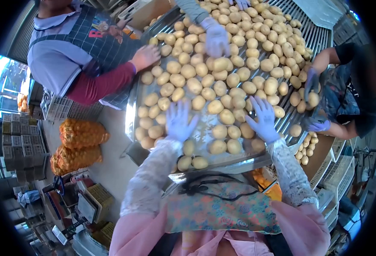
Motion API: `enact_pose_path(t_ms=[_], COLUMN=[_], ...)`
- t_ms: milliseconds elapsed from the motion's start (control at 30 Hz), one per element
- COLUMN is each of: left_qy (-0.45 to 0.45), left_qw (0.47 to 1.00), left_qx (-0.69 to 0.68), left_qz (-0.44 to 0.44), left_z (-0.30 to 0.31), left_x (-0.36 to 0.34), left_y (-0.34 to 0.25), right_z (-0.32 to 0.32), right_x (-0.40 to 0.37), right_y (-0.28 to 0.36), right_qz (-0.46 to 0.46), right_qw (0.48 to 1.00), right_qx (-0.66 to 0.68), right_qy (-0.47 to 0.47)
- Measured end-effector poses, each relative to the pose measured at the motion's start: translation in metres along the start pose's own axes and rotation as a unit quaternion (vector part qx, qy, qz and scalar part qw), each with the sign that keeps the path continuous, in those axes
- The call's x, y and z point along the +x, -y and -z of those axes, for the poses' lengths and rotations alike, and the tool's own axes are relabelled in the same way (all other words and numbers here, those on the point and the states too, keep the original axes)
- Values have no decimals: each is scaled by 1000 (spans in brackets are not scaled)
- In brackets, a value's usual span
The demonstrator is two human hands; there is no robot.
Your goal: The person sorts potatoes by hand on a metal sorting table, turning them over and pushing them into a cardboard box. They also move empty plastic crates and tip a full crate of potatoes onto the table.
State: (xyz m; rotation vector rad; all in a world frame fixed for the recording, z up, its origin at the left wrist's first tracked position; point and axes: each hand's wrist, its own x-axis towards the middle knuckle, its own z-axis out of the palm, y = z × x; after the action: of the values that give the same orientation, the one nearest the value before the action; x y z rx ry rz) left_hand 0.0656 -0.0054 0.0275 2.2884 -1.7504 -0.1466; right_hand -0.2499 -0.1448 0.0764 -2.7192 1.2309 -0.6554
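Observation:
Many potatoes (194, 85) lie across a metal sorting table (203, 145) in front of me. My left hand (180, 123), in a pale purple glove, rests over the table's left part with fingers spread, among potatoes and holding none. On the right, my right hand (263, 119), gloved alike, also has its fingers stretched out and touches or nearly touches potatoes beside it. Between my hands lie several potatoes (226, 116) on the wet-looking metal. A few more potatoes (200, 162) sit near the table's front edge, close to my left forearm.
A person in a checked apron (107, 42) stands at the left, one hand on the table edge. Another gloved hand (216, 39) reaches from the back. At the right, a person in dark clothes handles potatoes above a box (320, 155). Filled net sacks (83, 133) stand left.

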Motion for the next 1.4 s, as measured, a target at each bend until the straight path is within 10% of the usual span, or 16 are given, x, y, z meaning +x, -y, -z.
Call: enact_pose_path(t_ms=[133,333,533,733,833,967,1000,1267,1400], left_qy=[15,14,95,-2,-67,-16,-16,106,12], left_qw=[999,978,979,1000,987,998,988,989,996], left_qx=[22,-111,4,-12,112,-67,-95,8,-12], left_qz=[29,-179,-182,9,93,-16,-123,-106,-83], left_z=[-9,15,83,43,-35,-2,3,75,73], left_x=[16,-94,-156,-63,-35,-85,-97,-185,-147], left_y=[-84,-1,74,66,-10,-51,-47,69,73], right_z=[-52,-15,-42,-56,-67,-38,-22,-58,-76], right_x=[16,-26,-67,-62,-62,-48,-53,-47,-44], right_y=[26,25,88,170,136,51,44,105,177], right_qz=[-23,135,139,222,345,416,302,320,324], right_qw=[998,980,972,950,897,874,930,892,911], right_qx=[31,32,78,119,209,243,171,171,125], right_qy=[50,142,172,184,181,58,124,269,220])
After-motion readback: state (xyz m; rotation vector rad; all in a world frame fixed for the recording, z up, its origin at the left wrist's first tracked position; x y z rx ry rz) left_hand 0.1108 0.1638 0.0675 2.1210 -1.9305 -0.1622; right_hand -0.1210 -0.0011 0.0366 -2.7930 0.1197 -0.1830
